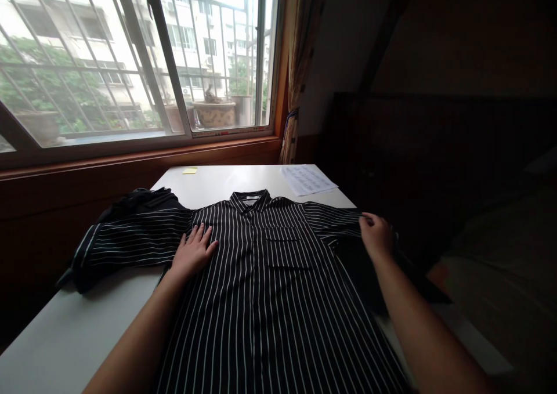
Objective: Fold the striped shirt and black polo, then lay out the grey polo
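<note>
A black shirt with white stripes (256, 278) lies spread front up, its collar pointing away from me toward the window. My left hand (194, 249) rests flat on the shirt near the left armhole, fingers spread. At the right, my right hand (375, 231) pinches the edge of the short sleeve (333, 220) between thumb and fingers. The other sleeve (134, 237) stretches out to the left, over or against dark bunched cloth (141, 199). Dark cloth also shows below the right sleeve; whether it is part of the shirt I cannot tell.
The white table (204, 184) carries a yellow sticky note (190, 170) and a printed sheet of paper (308, 179) at its far end. Behind it is a barred window (217, 63) with a tied curtain (296, 80). The right side of the room is very dark.
</note>
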`<action>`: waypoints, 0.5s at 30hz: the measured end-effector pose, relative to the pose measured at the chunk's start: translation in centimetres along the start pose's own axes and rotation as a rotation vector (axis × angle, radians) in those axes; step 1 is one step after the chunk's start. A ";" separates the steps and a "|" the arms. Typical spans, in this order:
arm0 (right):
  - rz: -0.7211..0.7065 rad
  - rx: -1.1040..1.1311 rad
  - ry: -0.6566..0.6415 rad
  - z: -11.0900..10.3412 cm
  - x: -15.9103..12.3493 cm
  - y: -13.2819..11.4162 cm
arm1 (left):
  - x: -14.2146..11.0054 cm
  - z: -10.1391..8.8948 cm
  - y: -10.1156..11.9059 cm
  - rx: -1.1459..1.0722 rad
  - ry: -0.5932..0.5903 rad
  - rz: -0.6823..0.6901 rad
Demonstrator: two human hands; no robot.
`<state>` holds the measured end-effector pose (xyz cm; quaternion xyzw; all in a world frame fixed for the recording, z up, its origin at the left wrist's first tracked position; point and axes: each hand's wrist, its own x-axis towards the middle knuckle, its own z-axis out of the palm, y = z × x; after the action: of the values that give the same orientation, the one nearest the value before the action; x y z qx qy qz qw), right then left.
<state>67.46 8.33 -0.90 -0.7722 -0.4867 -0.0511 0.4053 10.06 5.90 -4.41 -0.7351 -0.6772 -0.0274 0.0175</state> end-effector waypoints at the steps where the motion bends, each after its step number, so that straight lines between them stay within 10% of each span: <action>1: 0.054 -0.070 0.034 -0.4 0.9 1.5 | 0.0 0.0 0.0 0.000 0.001 -0.002; 9: 0.484 -0.252 -0.271 0.0 3.4 8.8 | -0.1 0.1 0.1 0.002 0.021 -0.004; 15: 0.488 -0.157 -0.170 -0.3 4.4 10.2 | -0.1 0.1 0.1 0.010 0.011 -0.015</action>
<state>77.93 9.21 -4.53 -0.8971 -0.3132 0.0754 0.3023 10.19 5.81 -4.52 -0.7297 -0.6828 -0.0281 0.0245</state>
